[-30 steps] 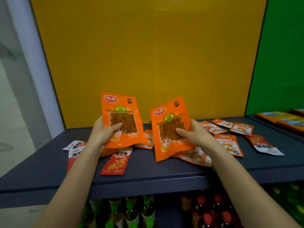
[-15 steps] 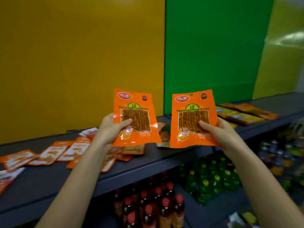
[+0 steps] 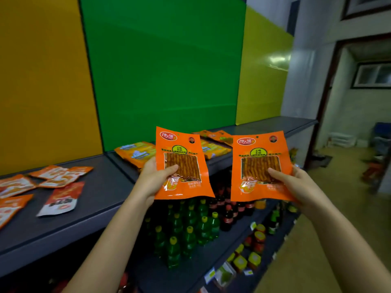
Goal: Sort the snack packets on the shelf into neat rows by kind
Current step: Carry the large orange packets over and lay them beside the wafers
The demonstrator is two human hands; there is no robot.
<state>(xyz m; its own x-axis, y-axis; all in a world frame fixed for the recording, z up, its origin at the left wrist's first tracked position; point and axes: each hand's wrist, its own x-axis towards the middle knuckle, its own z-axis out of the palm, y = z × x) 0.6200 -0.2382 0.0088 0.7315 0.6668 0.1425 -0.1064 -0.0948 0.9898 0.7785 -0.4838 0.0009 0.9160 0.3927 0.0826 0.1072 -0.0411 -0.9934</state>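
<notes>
My left hand [image 3: 155, 178] grips an orange snack packet [image 3: 182, 153] with a clear window, held upright in front of the dark grey shelf [image 3: 101, 199]. A second, identical orange packet [image 3: 259, 153] is held upright in my right hand [image 3: 296, 182], out past the shelf's front edge above the bottles. On the shelf behind them, under the green panel, lie several yellow-orange packets [image 3: 137, 152]. Small orange-and-white packets [image 3: 61, 175] and a red-and-white packet [image 3: 63, 197] lie scattered on the shelf at the left.
Green bottles [image 3: 190, 229] and dark red-capped bottles [image 3: 228, 212] stand on the lower shelf, with small jars [image 3: 254, 250] toward the right. Yellow and green panels back the shelf. A floor, a doorway and a wall lie to the right.
My view and both hands have swung to the right along the shelf, each hand still holding its orange packet. The scattered small packets now lie far left; the green-backed section is ahead.
</notes>
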